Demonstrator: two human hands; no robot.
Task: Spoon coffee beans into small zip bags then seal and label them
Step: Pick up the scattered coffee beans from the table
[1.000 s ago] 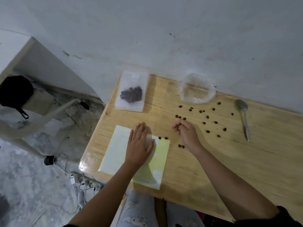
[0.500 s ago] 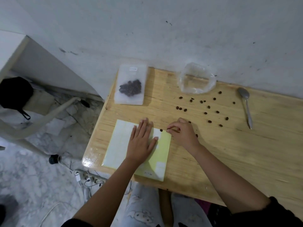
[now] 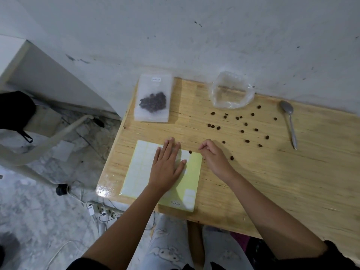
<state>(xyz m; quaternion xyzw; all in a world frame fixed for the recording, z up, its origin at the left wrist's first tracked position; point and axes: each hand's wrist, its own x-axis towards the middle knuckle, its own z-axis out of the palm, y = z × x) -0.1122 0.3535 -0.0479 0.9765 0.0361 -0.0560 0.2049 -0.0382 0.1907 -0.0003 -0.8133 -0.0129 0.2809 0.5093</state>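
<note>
Since the earlier frame, the right hand (image 3: 214,158) has been drawn beside the label sheet (image 3: 140,166), fingers pinched; contents cannot be told. The left hand (image 3: 167,166) is pressed flat on it. Beyond it lie filled bag (image 3: 153,98) and loose beans (image 3: 241,125), easily scattered by a sweeping forearm.

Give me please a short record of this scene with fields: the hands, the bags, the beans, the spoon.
left hand: flat, palm down on the label sheet
right hand: fingers curled beside the sheet's right edge; contents cannot be told
filled bag: lies flat, holds beans, small label on top
empty bag: open, by the wall
loose beans: scattered on the wooden table; one on the sheet
spoon: lies at right, untouched
</note>
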